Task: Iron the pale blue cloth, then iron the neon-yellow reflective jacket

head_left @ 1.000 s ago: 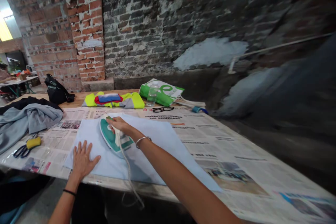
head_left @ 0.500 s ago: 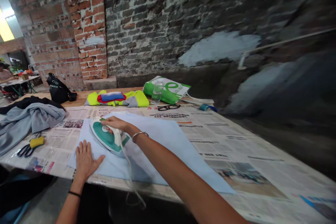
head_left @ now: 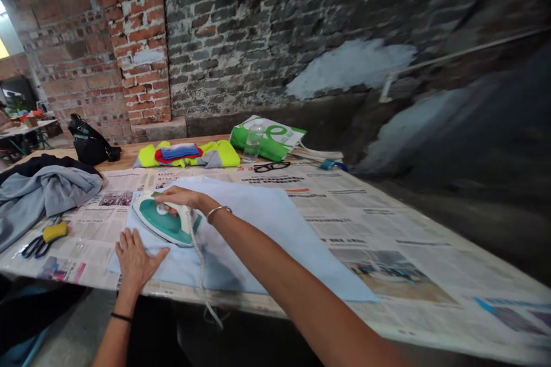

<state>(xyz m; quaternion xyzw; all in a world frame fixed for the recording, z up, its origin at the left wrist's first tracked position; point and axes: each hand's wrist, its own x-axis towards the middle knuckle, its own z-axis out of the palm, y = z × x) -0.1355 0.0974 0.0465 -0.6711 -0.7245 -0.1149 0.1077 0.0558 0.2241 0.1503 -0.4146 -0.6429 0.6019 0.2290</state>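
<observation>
Head view: right hand (head_left: 178, 198) clamped around the handle of a green-and-white steam iron (head_left: 161, 219), its soleplate down on pale blue cloth (head_left: 267, 223), over newspaper (head_left: 387, 223) near the table's (head_left: 258, 305) front edge; left hand (head_left: 135, 261) open, pressed flat on the cloth, just beside the iron.

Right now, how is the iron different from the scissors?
The iron is green and white and bigger, while the scissors are black and yellow. The iron sits on the blue cloth under the right hand, but the scissors lie untouched on the newspaper. The iron has a long cord; the scissors have none. Both rest on the same table.
</observation>
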